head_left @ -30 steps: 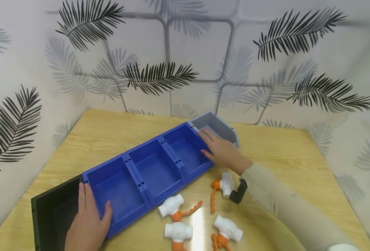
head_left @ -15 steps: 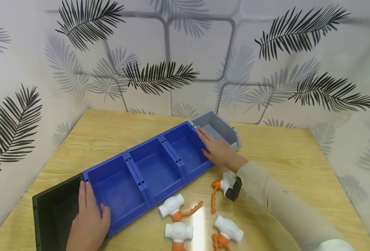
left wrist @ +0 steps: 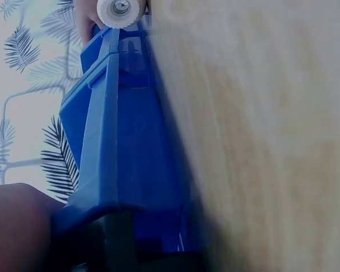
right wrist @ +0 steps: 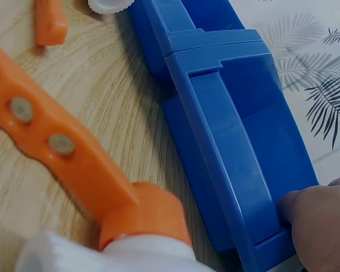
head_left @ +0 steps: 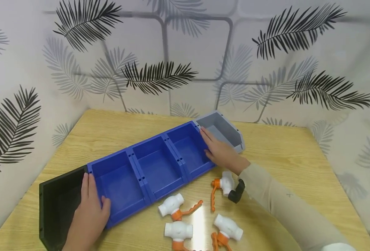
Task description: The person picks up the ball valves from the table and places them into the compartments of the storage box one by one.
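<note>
A joined row of bins runs diagonally across the wooden table: a black bin (head_left: 41,202) at the left, three blue bins (head_left: 148,200) and a grey bin (head_left: 241,136) at the far right. My left hand (head_left: 89,209) rests at the wall between the black bin and the leftmost blue bin, fingers straight, thumb out over the blue side. My right hand (head_left: 221,151) lies on the wall between the rightmost blue bin and the grey one, fingers extended. In the right wrist view its thumb (right wrist: 292,207) reaches inside the blue bin.
Several white ball valves with orange handles lie in front of the row: one valve (head_left: 171,204) near the middle bin, another valve (head_left: 178,230) below it, a valve (head_left: 228,227) to the right, and one valve (head_left: 227,183) by my right wrist. A leaf-patterned backdrop (head_left: 191,45) stands behind the table.
The row of bins has shifted slightly to the right, its black end also away from me, with both hands staying on it. The valves have not moved.
</note>
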A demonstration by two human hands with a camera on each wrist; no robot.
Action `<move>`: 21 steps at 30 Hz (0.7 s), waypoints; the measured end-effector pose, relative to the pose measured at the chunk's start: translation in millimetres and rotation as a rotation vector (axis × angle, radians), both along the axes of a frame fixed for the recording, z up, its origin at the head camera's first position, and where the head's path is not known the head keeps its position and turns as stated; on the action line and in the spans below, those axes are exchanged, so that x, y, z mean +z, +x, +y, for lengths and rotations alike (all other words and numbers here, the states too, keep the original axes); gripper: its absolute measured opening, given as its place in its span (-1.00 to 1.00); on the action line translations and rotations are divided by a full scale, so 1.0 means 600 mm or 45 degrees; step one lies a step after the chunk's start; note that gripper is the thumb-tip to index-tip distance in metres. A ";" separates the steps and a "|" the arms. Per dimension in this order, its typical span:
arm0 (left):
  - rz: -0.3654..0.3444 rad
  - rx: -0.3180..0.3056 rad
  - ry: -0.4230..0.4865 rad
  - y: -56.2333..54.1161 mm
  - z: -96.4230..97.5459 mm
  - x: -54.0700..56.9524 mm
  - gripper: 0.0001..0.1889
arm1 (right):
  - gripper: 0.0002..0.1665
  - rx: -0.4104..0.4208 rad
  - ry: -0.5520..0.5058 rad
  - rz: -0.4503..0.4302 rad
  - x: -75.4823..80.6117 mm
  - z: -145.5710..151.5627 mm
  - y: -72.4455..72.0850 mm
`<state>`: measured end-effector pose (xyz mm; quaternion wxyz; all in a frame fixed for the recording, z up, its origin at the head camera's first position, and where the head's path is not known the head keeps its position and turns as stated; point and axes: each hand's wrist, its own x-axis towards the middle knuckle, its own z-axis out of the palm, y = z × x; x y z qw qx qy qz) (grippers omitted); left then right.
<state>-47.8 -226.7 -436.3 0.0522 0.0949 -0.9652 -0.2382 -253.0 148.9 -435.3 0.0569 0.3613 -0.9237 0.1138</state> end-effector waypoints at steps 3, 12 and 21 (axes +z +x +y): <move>-0.011 -0.045 0.012 -0.012 -0.003 0.002 -0.22 | -0.12 -0.025 -0.003 -0.004 -0.001 0.006 0.003; 0.075 -0.186 0.035 -0.056 -0.015 -0.001 -0.22 | -0.11 -0.098 -0.002 -0.017 0.005 0.023 0.014; 0.113 -0.305 0.045 -0.108 -0.006 -0.005 -0.24 | -0.10 -0.232 0.009 -0.074 0.007 0.056 0.023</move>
